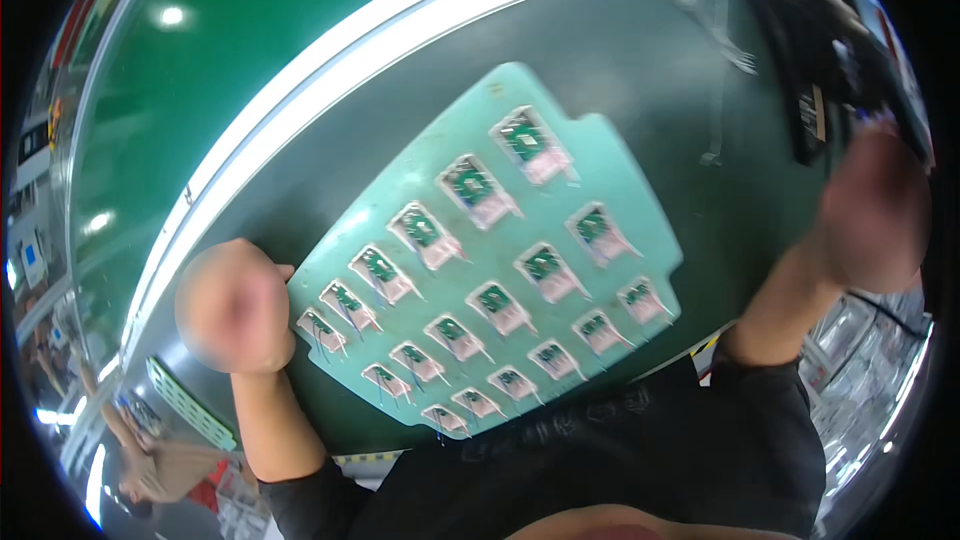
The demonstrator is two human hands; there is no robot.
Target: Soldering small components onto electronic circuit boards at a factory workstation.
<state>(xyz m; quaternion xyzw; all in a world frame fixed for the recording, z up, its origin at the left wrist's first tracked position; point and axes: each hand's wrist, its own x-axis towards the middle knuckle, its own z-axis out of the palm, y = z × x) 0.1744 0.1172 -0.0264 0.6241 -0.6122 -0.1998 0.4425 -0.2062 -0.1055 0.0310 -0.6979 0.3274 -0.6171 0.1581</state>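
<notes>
A light green tray (400, 290) with rows of cut-out pockets lies at a slant in front of me. In each pocket sits a small green circuit board (470, 181) on a pale pinkish piece, with thin wires trailing out. At the tray's left edge is my left hand (237, 308), one fingertip showing beside the rim. The rest of its fingers are blurred, so I cannot tell whether it grips the edge. My right hand (875, 215) reaches out to the far right, by a dark piece of equipment (800, 70). Blur hides its fingers and anything in them.
The dark green work table (640, 50) has a bright white strip (400, 25) curving across its far side. A second green tray (190, 403) rests at the lower left, near another person (165, 465). Clear plastic bags (860, 370) lie at the lower right, beside a black cable (890, 315).
</notes>
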